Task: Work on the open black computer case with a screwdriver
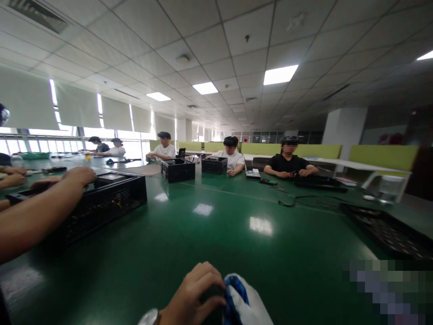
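Note:
At the bottom centre is my left hand (199, 291), with a silver watch on its wrist. Its fingers and thumb are curled together against the blue edge of a white and blue cloth item (248, 300). What lies deeper inside the grip is dark and hard to make out. My right hand does not show; whether it is inside or behind the white cloth cannot be seen.
At left, another person's arm (50, 203) reaches over a black computer case (111, 194). Two more black cases (177, 170) stand across the green table (189, 225), where several people sit. On the right lie a black slotted panel (385, 228) and dark cables (304, 198).

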Tool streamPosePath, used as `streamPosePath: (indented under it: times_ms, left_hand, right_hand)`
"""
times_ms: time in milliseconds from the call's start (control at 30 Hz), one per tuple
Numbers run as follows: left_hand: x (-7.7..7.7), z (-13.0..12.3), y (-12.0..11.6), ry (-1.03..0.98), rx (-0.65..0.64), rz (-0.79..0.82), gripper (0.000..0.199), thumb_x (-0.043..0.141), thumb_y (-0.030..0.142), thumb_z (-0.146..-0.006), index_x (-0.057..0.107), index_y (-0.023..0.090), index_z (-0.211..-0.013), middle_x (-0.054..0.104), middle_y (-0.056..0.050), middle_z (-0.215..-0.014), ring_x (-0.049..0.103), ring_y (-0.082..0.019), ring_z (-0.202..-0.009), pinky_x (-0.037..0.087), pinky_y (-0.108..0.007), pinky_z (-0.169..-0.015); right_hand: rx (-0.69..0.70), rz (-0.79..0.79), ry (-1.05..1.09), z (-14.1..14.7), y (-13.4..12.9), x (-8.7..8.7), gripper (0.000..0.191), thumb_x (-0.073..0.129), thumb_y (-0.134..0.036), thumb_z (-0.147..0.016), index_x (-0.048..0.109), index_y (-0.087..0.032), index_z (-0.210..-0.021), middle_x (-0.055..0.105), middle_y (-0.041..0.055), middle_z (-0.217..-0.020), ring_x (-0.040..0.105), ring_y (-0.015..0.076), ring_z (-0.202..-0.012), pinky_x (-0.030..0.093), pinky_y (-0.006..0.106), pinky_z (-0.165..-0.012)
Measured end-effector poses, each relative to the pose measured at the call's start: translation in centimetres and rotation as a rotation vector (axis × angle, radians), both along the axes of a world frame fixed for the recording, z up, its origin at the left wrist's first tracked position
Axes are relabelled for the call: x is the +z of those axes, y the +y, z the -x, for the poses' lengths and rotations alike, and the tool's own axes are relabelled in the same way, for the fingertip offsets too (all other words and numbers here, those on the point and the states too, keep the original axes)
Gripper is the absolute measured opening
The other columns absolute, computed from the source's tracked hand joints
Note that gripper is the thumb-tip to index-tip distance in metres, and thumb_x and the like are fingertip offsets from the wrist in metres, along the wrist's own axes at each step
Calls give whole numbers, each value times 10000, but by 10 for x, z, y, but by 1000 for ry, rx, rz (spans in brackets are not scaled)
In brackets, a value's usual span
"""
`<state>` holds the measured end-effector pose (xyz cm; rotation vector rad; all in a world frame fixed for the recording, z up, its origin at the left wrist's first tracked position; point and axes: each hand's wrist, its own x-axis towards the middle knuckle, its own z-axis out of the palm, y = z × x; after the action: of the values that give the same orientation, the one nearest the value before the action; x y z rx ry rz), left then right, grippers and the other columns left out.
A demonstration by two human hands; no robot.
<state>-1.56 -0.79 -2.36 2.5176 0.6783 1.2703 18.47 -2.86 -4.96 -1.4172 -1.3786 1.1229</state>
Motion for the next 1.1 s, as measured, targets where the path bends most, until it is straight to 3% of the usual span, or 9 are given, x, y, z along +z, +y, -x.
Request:
streamPosePath:
  times_ms: [133,300,433,633,800,900,1000,1100]
  left_hand:
    - [6,7,-2,54,-1,-38,104,534,269,-1017,625,219,-1019,699,-54,-941,646,-160,-903,504,-297,-820]
    - [3,7,0,121,36,-106,80,544,229,-1000,624,218,-1000,655,-56,-930,616,-155,-874,505,-290,-826]
    - [-4,11,5,157,28,-50,175,485,249,-1014,655,224,-976,624,-70,-930,612,-157,-864,520,-265,-781]
    - [-8,18,7,228,-8,7,302,442,379,-1031,707,246,-975,627,-77,-920,607,-181,-865,545,-293,-805]
    - [0,21,3,214,-51,-96,192,539,331,-1007,624,262,-1165,624,-74,-1059,613,-169,-940,529,-273,-843]
    - [7,28,4,187,-11,-123,240,524,259,-1010,547,267,-1248,616,-71,-1099,606,-164,-986,519,-263,-865]
    - [11,36,8,205,70,-91,256,468,198,-1013,533,259,-1253,618,-68,-1117,594,-169,-1009,509,-275,-879]
    - [15,41,13,302,137,15,259,458,198,-1011,551,255,-1246,622,-65,-1160,582,-184,-1048,494,-319,-943]
  right_hand:
    - [43,-18,-26,0,3,-7,821,595,-774,-806,604,-124,-1308,578,208,-1368,504,369,-1328,287,512,-1177]
    - [156,-81,-124,-4,-4,3,711,552,-740,-867,639,-163,-1272,613,181,-1276,560,345,-1212,367,507,-1081]
    - [191,-94,-136,-5,-8,12,640,584,-654,-884,637,-178,-1307,613,179,-1285,558,340,-1206,372,490,-1062]
    - [316,-146,-217,-4,-5,18,459,590,-604,-891,689,-203,-1091,653,89,-1032,582,275,-991,426,404,-901]
    - [300,-192,-194,-6,-4,15,468,578,-664,-890,671,-230,-1040,635,53,-1009,568,251,-970,421,360,-900]
    - [339,-206,-30,-6,-7,12,520,607,-714,-861,641,-216,-1003,621,52,-983,568,230,-927,431,352,-863]
    - [381,-91,357,-10,-7,19,546,660,-725,-830,573,-200,-951,588,23,-876,558,166,-777,438,317,-726]
    - [126,98,718,-24,3,41,653,864,-620,-688,536,-237,-1102,632,4,-949,614,147,-810,467,298,-747]
